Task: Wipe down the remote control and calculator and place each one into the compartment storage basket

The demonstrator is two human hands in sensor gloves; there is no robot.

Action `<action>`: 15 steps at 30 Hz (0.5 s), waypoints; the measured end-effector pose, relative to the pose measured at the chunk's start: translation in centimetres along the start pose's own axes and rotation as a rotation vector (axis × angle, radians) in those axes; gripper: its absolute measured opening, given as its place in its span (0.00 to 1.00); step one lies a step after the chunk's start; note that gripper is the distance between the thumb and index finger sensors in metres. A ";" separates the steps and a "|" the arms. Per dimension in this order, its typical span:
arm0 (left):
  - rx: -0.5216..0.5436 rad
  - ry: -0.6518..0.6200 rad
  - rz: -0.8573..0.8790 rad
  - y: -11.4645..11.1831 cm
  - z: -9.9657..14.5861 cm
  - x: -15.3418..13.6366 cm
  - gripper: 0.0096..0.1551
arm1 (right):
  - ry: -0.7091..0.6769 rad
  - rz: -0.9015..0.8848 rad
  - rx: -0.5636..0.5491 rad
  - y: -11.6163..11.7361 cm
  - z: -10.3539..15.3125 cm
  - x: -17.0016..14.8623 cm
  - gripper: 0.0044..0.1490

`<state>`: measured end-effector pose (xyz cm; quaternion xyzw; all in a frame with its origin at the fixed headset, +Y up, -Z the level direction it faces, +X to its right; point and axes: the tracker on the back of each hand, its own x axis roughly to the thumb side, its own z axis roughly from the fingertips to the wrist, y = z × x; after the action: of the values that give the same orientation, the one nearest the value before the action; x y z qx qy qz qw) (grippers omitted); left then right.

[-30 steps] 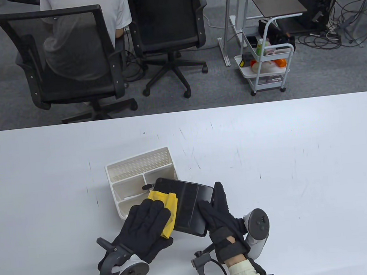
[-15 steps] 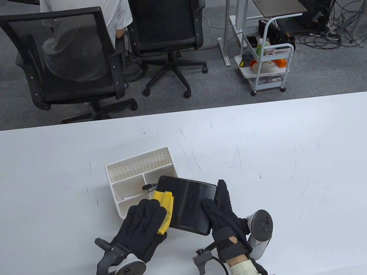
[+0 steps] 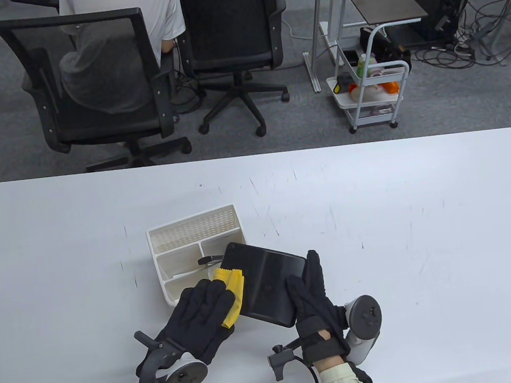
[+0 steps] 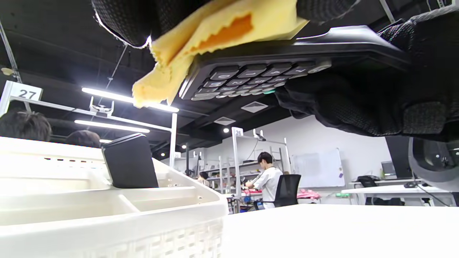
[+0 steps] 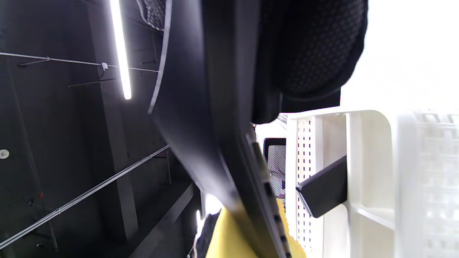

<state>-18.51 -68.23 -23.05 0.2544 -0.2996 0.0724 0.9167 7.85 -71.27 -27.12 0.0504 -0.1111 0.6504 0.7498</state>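
The black calculator [image 3: 266, 280] hangs above the table, keys down and back up, and my right hand [image 3: 310, 292] grips its near right corner. Its keys [image 4: 244, 77] show from below in the left wrist view. My left hand [image 3: 204, 314] holds a yellow cloth [image 3: 231, 288] folded over the calculator's left edge. The black remote control [image 3: 208, 260] stands upright in a front compartment of the white storage basket [image 3: 191, 225]. It also shows as the remote [image 4: 131, 161] in the basket [image 4: 107, 211], with the cloth [image 4: 215, 32] overhead. In the right wrist view the calculator [image 5: 200, 125] runs diagonally past the remote [image 5: 322, 191].
The basket sits left of the table's middle, partly under the calculator's far end. Beyond the table's far edge stand two black office chairs [image 3: 100, 80], one with a person seated in it, and a white trolley [image 3: 372, 94].
My right hand and the calculator have drifted slightly right and away. The cloth under my left hand has slid along the calculator's left edge and now covers less of it.
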 end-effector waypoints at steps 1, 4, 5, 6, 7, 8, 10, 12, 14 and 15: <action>0.000 -0.018 -0.008 0.0 0.0 0.3 0.31 | 0.002 0.000 -0.010 0.0 0.0 -0.1 0.49; 0.008 -0.073 -0.004 -0.3 -0.2 1.5 0.31 | 0.000 0.019 0.007 0.0 0.0 0.0 0.48; 0.007 -0.093 0.011 -0.4 -0.3 1.9 0.31 | -0.002 0.032 0.005 0.0 0.0 -0.1 0.48; 0.010 -0.109 0.025 -0.4 -0.3 2.3 0.31 | -0.002 0.041 0.006 0.0 0.0 -0.1 0.47; 0.011 -0.114 0.033 -0.5 -0.4 2.5 0.32 | 0.004 0.036 0.017 0.1 0.0 -0.2 0.47; 0.011 -0.112 0.034 -0.5 -0.4 2.5 0.32 | 0.009 0.034 0.027 0.2 0.0 -0.2 0.47; 0.005 -0.090 0.054 -0.3 -0.4 1.9 0.32 | 0.011 0.028 0.051 0.4 -0.1 -0.2 0.47; -0.009 -0.039 0.087 -0.3 -0.4 1.0 0.32 | 0.003 0.039 0.074 0.6 -0.1 -0.1 0.46; -0.030 0.019 0.110 -0.4 -0.3 0.0 0.32 | -0.014 0.060 0.080 0.8 0.0 0.1 0.46; -0.037 0.049 0.121 -0.3 -0.3 -0.4 0.32 | -0.018 0.064 0.077 0.8 0.0 0.2 0.46</action>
<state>-18.60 -68.37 -23.62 0.2171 -0.2933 0.1281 0.9222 7.08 -70.98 -27.13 0.0813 -0.0944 0.6772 0.7252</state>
